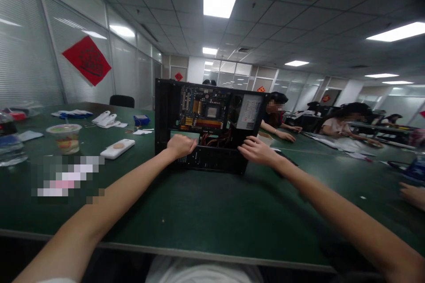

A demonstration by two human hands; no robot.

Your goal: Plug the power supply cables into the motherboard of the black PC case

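Note:
A black computer case [212,161] stands on edge on the green table, its open side facing me. Inside it are a motherboard [195,105], a power supply [249,112] at the upper right and a bundle of cables [217,140] in the lower middle. My left hand [182,145] is closed in a fist around an inner frame bar, left of the cables. With its fingers bent over the right edge, my right hand [257,149] grips the case near its lower right corner. The thumb of the right hand is mostly hidden.
On the green table [212,221], a plastic cup [66,139], a water bottle [9,141], a white box-like object [117,149] and white gloves [105,119] lie to the left. Several people sit at the right; one person's hand [284,135] rests near the case.

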